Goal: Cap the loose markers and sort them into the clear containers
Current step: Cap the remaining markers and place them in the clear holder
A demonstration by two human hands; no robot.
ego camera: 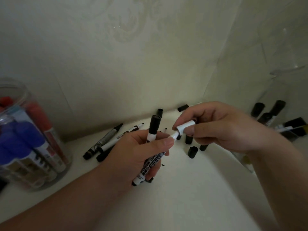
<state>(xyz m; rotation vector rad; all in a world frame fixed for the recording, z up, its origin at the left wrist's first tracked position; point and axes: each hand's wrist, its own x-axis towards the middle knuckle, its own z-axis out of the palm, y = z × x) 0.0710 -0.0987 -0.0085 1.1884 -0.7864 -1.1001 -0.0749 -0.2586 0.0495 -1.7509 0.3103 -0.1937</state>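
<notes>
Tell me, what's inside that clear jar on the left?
The clear jar holds markers standing cap-up: blue-capped markers nearer, red-capped markers behind. Its left side runs off the picture, so the full count is hidden.

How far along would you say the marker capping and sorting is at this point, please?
Done: blue markers and red markers stand in the left clear container, black markers in the right container. In hand: the left hand grips a capped marker and others, while the right hand pinches a white piece against another's end. Left: uncapped markers and loose black caps lie on the table.
</notes>
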